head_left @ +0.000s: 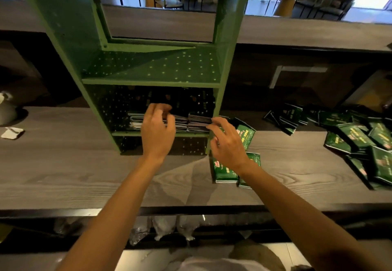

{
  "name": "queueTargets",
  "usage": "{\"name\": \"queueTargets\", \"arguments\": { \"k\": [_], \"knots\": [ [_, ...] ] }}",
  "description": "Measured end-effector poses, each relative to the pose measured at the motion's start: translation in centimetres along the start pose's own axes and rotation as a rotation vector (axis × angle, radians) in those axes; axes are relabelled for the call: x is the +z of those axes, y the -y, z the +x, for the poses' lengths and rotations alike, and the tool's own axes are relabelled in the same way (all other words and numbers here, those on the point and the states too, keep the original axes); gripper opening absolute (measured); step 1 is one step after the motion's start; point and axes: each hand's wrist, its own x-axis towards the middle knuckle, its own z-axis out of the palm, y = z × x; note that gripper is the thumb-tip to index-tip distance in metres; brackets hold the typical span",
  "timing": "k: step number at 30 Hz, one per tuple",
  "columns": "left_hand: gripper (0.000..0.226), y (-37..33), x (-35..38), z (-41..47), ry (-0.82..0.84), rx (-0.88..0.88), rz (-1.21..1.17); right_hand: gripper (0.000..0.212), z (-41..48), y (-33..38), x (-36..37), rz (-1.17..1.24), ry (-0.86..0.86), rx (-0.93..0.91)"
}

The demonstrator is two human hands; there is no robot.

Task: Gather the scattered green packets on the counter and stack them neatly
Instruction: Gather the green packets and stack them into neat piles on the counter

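Stacks of green packets [197, 122] lie inside the lower compartment of a green metal shelf [152, 79] on the grey counter [63, 175]. My left hand [158, 128] reaches into that compartment, its fingers curled on the packets of the middle stack. At the compartment's right edge, my right hand [224, 143] touches the right stack with its fingertips. A few packets [224, 171] lie on the counter under my right wrist. A scattered heap of packets [358, 143] covers the counter at the right.
A white jug [6, 109] and a small white dish [12, 132] sit at the counter's left. A raised ledge [318, 35] runs behind the shelf. Cafe tables and chairs stand beyond it.
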Motion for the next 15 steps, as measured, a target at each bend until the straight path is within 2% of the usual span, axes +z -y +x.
{"name": "queueTargets", "arguments": {
  "k": [4,9,12,15],
  "knots": [
    [0.018,-3.9,4.8,-3.2,0.158,0.128,-0.059,0.031,-4.4,-5.1,-2.7,-0.025,0.174,0.222],
    [0.019,-9.6,13.2,-5.7,0.374,0.087,-0.067,0.030,-8.9,-13.1,-6.6,-0.138,0.375,0.518],
    [0.027,-13.0,19.0,-6.3,0.520,0.031,-0.007,0.031,-10.4,-18.1,-9.1,-0.159,0.406,0.612],
    [0.027,-16.7,25.4,-7.2,0.660,-0.014,0.057,0.033,-11.8,-24.3,-11.8,-0.189,0.396,0.626]
  ]
}}
